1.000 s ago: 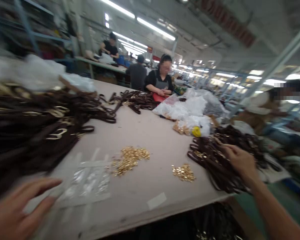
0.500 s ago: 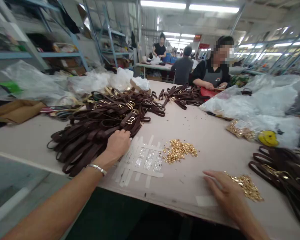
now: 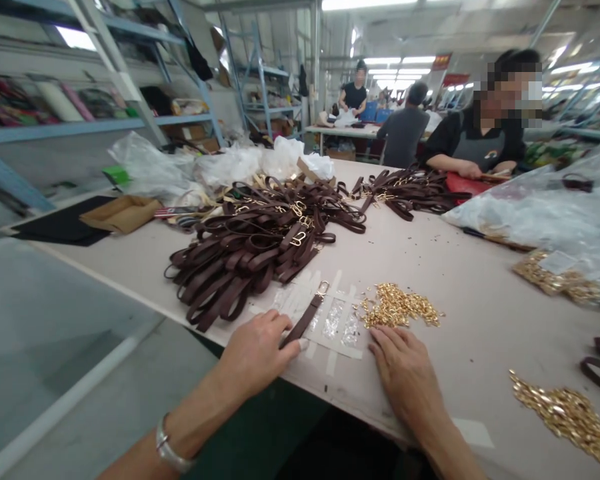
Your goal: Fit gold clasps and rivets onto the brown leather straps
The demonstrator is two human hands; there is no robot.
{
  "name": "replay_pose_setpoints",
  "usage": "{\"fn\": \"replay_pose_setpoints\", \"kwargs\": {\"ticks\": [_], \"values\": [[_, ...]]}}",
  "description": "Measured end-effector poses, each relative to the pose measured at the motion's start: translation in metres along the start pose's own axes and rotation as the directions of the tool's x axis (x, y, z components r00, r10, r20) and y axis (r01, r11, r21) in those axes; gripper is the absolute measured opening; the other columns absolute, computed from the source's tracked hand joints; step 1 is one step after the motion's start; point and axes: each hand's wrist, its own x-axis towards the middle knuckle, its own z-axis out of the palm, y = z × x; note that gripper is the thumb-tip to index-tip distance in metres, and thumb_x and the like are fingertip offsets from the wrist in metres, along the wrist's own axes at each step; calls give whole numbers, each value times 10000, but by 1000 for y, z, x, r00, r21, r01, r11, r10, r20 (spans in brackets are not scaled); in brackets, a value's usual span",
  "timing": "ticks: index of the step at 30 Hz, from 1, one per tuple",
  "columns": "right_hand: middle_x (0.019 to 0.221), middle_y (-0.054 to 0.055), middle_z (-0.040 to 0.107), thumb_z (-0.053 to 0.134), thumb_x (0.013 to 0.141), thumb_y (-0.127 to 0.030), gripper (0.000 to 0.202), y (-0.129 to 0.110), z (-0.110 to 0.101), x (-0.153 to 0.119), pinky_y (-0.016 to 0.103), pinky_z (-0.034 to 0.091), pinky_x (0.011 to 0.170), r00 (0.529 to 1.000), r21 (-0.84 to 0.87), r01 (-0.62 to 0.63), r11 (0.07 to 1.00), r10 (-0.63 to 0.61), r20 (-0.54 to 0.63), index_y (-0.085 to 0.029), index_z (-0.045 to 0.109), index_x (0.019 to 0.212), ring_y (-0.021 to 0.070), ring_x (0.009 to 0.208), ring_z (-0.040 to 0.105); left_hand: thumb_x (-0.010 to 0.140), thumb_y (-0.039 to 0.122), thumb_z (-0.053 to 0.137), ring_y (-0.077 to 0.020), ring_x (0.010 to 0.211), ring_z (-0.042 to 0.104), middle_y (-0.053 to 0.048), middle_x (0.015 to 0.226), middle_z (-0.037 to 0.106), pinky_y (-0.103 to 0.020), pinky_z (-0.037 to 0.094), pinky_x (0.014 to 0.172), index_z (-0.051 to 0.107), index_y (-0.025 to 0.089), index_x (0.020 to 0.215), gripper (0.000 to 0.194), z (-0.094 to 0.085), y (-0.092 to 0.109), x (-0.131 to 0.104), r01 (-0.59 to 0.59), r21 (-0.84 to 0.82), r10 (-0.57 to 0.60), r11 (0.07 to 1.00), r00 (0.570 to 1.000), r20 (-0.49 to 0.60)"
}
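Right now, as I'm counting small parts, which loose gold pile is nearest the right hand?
The gold pile directly ahead of the right hand, beside the clear plastic; the other loose pile lies far to the right.

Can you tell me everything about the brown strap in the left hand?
The dark brown strap looks like leather, narrow and flat, with a shiny gold-coloured clip at its far end. The left hand pinches and hides its near end. It slants away over the clear, taped patch on the table; I can't tell whether it touches that.
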Motion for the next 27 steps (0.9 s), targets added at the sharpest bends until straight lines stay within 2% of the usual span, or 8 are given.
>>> {"fn": "replay_pose_setpoints", "kwargs": {"ticks": [4, 8, 12, 15, 17, 19, 23, 27], "values": [[1085, 77, 724, 500, 982, -249, 230, 2, -5, -6, 392, 506, 938, 991, 198, -53, 979, 75, -108, -173, 675, 1111, 231, 1010, 644, 863, 339, 589, -278, 1021, 629, -107, 1074, 673, -359, 469, 867, 633, 161, 1123, 319, 3, 6, 28, 46, -75, -49, 996, 998, -37], [991, 37, 753, 550, 951, -315, 201, -1, -16, -20, 308, 554, 858, 946, 436, -268, 859, 319, -49, -219, 713, 1020, 188, 922, 703, 808, 276, 613, -283, 940, 653, -115, 978, 700, -350, 465, 802, 673, 166, 945, 186, 18, 13, 61, 55, -105, -57, 993, 998, -12], [925, 36, 761, 661, 859, -443, 257, -13, -31, -34, 292, 575, 793, 795, 616, -542, 572, 586, 155, -220, 739, 960, 202, 862, 715, 787, 223, 590, -272, 847, 660, -99, 850, 708, -335, 447, 738, 669, 172, 885, 136, 27, 13, 71, 90, -183, -90, 979, 996, 9], [798, 36, 744, 729, 787, -501, 337, -21, -40, -39, 278, 575, 708, 677, 718, -624, 310, 673, 298, -196, 740, 929, 195, 753, 706, 766, 170, 557, -268, 838, 647, -91, 813, 693, -329, 431, 731, 665, 166, 868, 148, 25, 10, 68, 95, -272, -94, 958, 995, 16], [744, 34, 735, 759, 763, -501, 352, -25, -44, -41, 270, 569, 696, 641, 758, -628, 178, 670, 374, -186, 744, 919, 187, 723, 700, 758, 146, 534, -254, 830, 635, -80, 803, 681, -319, 427, 724, 663, 162, 839, 153, 20, 12, 61, 88, -352, -82, 932, 996, 30], [724, 33, 731, 781, 754, -479, 333, -29, -47, -42, 259, 560, 702, 641, 783, -613, 105, 646, 414, -185, 748, 907, 173, 713, 693, 783, 172, 523, -217, 783, 626, -51, 798, 676, -289, 435, 687, 665, 169, 849, 157, 16, 20, 50, 79, -461, -50, 884, 996, 74], [703, 13, 722, 798, 770, -414, 258, -39, -51, -42, 239, 545, 683, 663, 838, -546, 3, 612, 430, -207, 735, 911, 142, 686, 671, 873, 296, 495, -138, 635, 594, -7, 819, 695, -221, 438, 556, 662, 186, 1005, 239, 16, 53, 18, 121, -696, 45, 708, 975, 216], [725, 4, 728, 791, 794, -353, 179, -49, -52, -40, 251, 553, 701, 704, 867, -491, -85, 546, 453, -221, 733, 901, 135, 692, 673, 872, 288, 558, -143, 762, 633, -46, 890, 713, -223, 482, 643, 672, 155, 1075, 268, 24, 88, -8, 311, -924, 137, 222, 928, 346]]}}
